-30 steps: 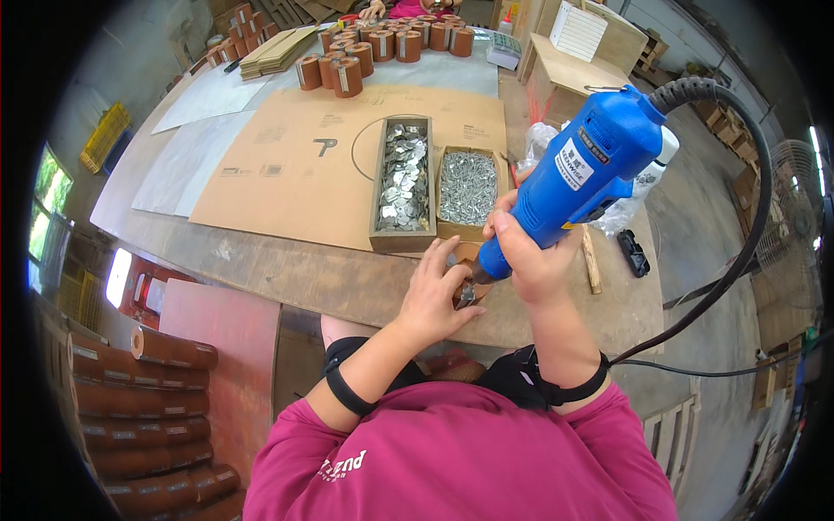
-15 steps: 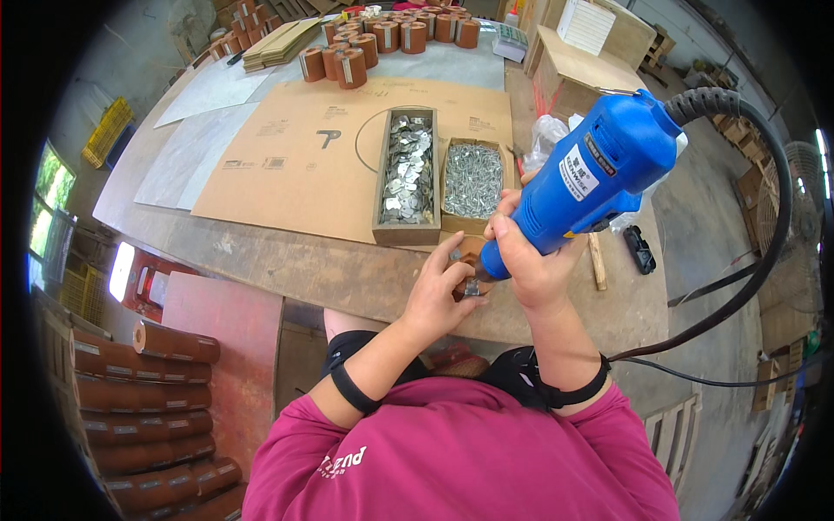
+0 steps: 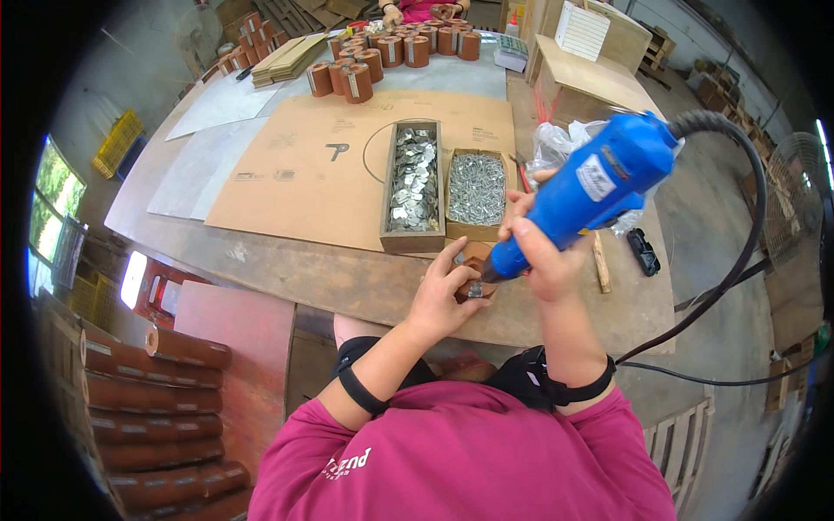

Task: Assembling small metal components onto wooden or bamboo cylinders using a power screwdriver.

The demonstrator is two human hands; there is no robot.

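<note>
I have the right hand (image 3: 552, 256) closed firmly round the lower body of a blue plastic-cased power driver (image 3: 591, 178), its nose slanting down to the left, near the table's edge. The left hand (image 3: 445, 293) is half curled, thumb and fingers bent about a small reddish-brown rounded piece (image 3: 477, 253) on the near side of the wooden worktable (image 3: 347, 282). Under those fingers I make out a bit of shiny metal (image 3: 475, 289); whether the driver's tip touches it, I cannot tell. I'd expect the driver to be stiff and fairly heavy, top-loaded at the far end, so I'd grip low near the nose and let the wrist take the tilt. The brown piece looks rigid, light and likely to roll or twist, so I'd pinch it by its outer wall, fingertips away from the nose. For edges, the worktable's near rim runs just below the left hand, while a wooden box of metal plates (image 3: 411, 245) and a cardboard box of silvery fasteners (image 3: 463, 231) stand close on the far side. I judge there's more room leftward; rightward, the thick black cable (image 3: 757, 252) arches out and would drag.
</note>
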